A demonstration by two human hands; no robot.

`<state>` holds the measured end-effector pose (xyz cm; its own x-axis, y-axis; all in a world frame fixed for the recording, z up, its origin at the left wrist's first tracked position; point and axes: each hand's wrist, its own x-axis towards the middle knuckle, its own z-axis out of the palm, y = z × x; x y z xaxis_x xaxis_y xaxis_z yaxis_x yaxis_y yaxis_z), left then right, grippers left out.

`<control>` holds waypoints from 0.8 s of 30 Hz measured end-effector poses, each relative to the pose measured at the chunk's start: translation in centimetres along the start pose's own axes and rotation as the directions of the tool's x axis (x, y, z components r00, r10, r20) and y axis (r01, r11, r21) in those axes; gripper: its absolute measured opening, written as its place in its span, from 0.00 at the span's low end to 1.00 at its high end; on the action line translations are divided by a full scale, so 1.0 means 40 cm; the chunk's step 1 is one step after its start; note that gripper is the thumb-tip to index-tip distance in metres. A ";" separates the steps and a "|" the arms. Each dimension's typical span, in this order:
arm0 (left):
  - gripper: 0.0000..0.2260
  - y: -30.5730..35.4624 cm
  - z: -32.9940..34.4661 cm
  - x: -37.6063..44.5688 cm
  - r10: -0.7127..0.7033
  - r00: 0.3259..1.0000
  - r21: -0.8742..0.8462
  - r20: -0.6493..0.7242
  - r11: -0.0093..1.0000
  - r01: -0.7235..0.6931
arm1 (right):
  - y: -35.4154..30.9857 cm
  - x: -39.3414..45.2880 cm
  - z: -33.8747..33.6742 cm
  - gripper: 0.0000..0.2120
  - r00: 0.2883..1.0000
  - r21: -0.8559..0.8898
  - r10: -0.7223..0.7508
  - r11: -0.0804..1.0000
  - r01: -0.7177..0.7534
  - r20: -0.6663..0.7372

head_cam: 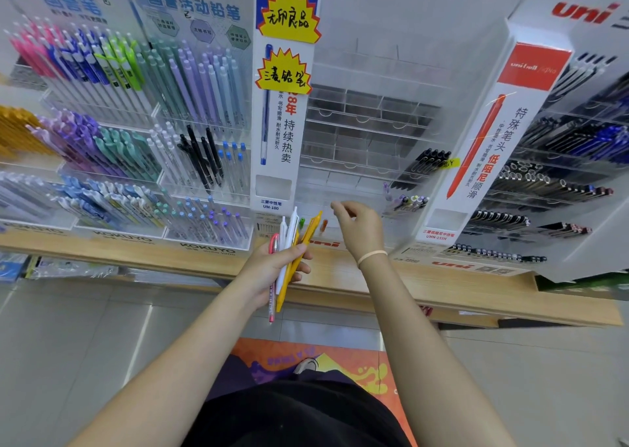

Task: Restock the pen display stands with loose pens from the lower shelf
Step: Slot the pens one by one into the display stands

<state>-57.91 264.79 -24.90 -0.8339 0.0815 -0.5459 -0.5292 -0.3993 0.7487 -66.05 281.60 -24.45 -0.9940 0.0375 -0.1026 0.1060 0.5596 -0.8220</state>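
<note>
Pens (287,259), a mixed bundle of white, yellow and pink, gripped by left hand (272,269) below the clear middle stand (367,133), mostly empty tiers, restocking judged barely begun; right hand (357,229) raised beside its lowest tier, fingers (340,208) loosely curled, holding nothing.

KOKUYO: left stand base (207,247) | uni: right header (583,12) | UM-100: pillar label (271,205)

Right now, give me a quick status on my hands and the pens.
Left hand grips bundle of pens. Right hand raised, empty, near clear display stand. Nothing blocking.
</note>
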 end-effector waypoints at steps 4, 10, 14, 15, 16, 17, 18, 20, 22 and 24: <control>0.07 -0.003 0.009 0.008 0.016 1.000 0.014 -0.002 1.000 -0.016 | -0.056 -0.036 -0.023 0.10 0.968 0.308 0.078 0.939 -0.151 0.239; 0.09 0.015 0.028 0.000 -0.039 0.998 0.010 0.052 0.999 0.039 | -0.053 -0.045 -0.032 0.07 0.953 0.458 0.065 0.866 -0.201 0.296; 0.10 0.052 0.005 -0.043 0.006 1.000 0.045 0.016 0.999 -0.007 | -0.096 -0.050 -0.018 0.09 0.917 0.563 -0.011 0.792 -0.236 0.399; 0.10 0.067 -0.005 -0.056 0.032 0.999 0.045 -0.016 0.998 -0.032 | -0.120 -0.052 -0.006 0.09 0.908 0.587 -0.022 0.769 -0.252 0.419; 0.10 0.085 -0.018 -0.066 0.061 0.997 0.041 -0.055 0.997 -0.059 | -0.149 -0.053 0.008 0.09 0.902 0.611 -0.029 0.745 -0.267 0.430; 0.09 0.107 -0.033 -0.077 0.091 0.991 0.037 -0.096 0.995 -0.088 | -0.179 -0.053 0.023 0.08 0.901 0.636 -0.034 0.720 -0.277 0.432; 0.09 0.129 -0.051 -0.085 0.119 0.985 0.034 -0.128 0.993 -0.116 | -0.208 -0.051 0.039 0.07 0.904 0.658 -0.037 0.698 -0.282 0.426; 0.09 0.172 -0.093 -0.102 0.166 0.974 0.045 -0.156 0.986 -0.161 | -0.265 -0.049 0.070 0.05 0.912 0.688 -0.048 0.673 -0.272 0.407; 0.08 0.213 -0.147 -0.120 0.199 0.969 0.049 -0.144 0.980 -0.193 | -0.320 -0.052 0.100 0.03 0.916 0.694 -0.075 0.678 -0.244 0.395; 0.11 0.256 -0.215 -0.141 0.216 0.969 0.050 -0.123 0.976 -0.211 | -0.377 -0.059 0.139 0.03 0.921 0.697 -0.108 0.687 -0.203 0.374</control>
<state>-57.28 252.39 -17.41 -0.9027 -0.1192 -0.4134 -0.3485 -0.3610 0.8650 -65.16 268.49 -14.92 -0.9170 -0.3355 -0.2155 0.2930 -0.2003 -0.9349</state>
